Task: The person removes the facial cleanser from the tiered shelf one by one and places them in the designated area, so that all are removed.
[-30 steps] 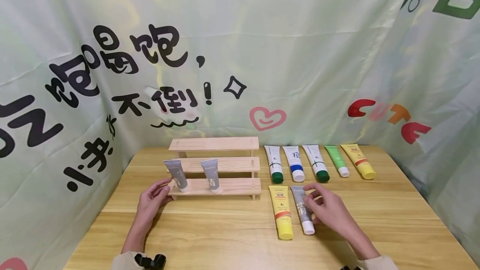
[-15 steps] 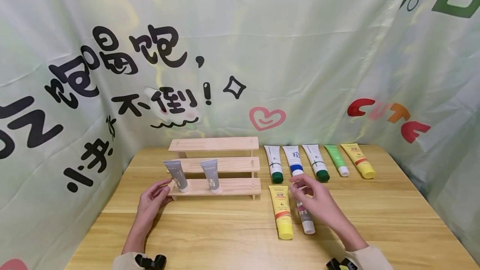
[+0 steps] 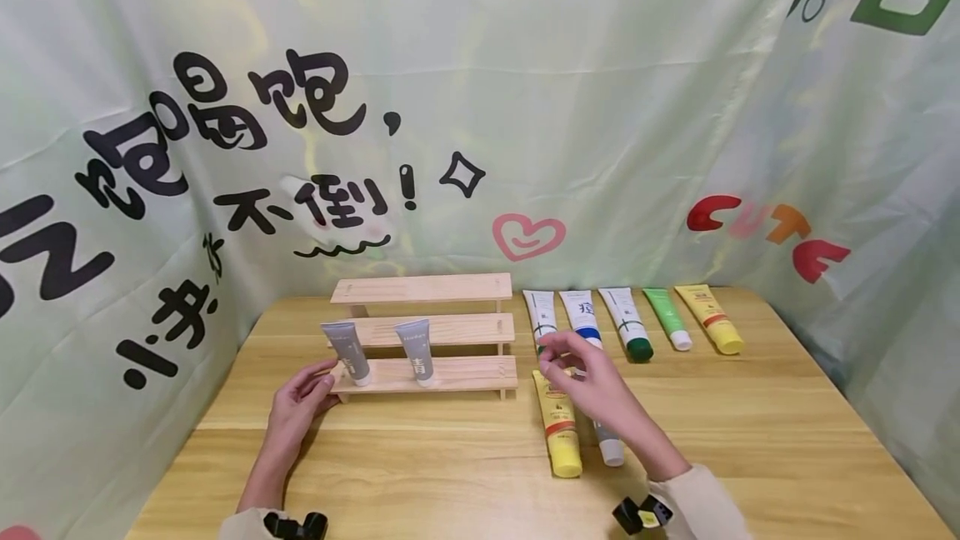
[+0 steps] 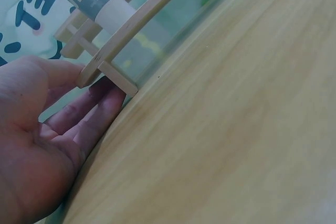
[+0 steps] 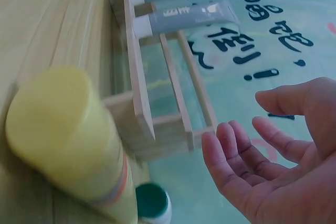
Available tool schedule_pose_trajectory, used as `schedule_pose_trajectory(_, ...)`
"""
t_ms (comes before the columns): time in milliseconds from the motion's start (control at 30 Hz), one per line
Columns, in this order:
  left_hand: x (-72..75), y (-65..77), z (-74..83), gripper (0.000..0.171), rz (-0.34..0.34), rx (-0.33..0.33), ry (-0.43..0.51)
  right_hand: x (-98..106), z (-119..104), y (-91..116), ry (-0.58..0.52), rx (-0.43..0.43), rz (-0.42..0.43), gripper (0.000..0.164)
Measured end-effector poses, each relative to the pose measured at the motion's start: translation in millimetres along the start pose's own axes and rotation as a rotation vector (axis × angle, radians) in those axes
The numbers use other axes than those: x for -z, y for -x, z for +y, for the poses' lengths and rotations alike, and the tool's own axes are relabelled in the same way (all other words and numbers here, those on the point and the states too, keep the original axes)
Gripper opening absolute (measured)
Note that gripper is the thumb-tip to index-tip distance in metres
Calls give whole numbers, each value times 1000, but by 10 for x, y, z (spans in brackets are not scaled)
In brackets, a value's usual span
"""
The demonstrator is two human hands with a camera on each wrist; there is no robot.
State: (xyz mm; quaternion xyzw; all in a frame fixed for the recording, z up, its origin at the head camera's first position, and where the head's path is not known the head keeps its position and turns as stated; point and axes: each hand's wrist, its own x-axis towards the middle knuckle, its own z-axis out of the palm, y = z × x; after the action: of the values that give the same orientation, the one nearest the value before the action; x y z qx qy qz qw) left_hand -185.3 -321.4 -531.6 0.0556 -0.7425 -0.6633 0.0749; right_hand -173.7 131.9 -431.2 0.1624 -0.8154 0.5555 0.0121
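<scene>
My left hand point(image 3: 298, 407) holds the left end of a three-step wooden display rack point(image 3: 472, 372), thumb at the lowest plank and fingers by its leg point(image 4: 118, 78). Two grey squeeze tubes stand cap down on that lowest step, one at the left point(image 3: 347, 354) and one near the middle point(image 3: 417, 352). My right hand point(image 3: 588, 377) is in the air over the top of a yellow tube point(image 3: 561, 433), fingers loosely bent, holding nothing. Beside the yellow tube lies another grey tube point(image 3: 611, 447), mostly hidden by the right hand and forearm.
Along the back right of the table point(image 3: 420, 465) lies a row of tubes: a green-capped white one point(image 3: 540, 311), a blue-banded one point(image 3: 581, 315), another green-capped one point(image 3: 626, 323), a green one point(image 3: 667, 319) and a yellow one point(image 3: 709, 319). A printed curtain point(image 3: 615, 148) hangs behind.
My right hand has left the lying grey tube and moved left, over the yellow tube. The left hand stays at the rack. The head view has shifted slightly.
</scene>
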Motion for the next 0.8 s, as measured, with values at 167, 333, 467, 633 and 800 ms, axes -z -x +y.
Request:
schedule_pose_trajectory(167,4,5,-3,47,-10,6,-9,-156,-52,-94,-14,30,-12,30)
schedule_pose_trajectory(333,7,10,-4,47,-6,6,-20,-303,-86,-149,-102,49,-32,33)
schedule_pose_trajectory(467,8,20,2,47,-7,6,-25,-409,-120,-183,-155,57,-47,37)
schedule_pose_trajectory(633,2,28,20,47,-5,10,-19,-520,-164,-247,-197,64,-57,41)
schedule_pose_trajectory(800,-3,16,23,47,-4,10,-12,-633,-216,-326,-213,84,-53,41)
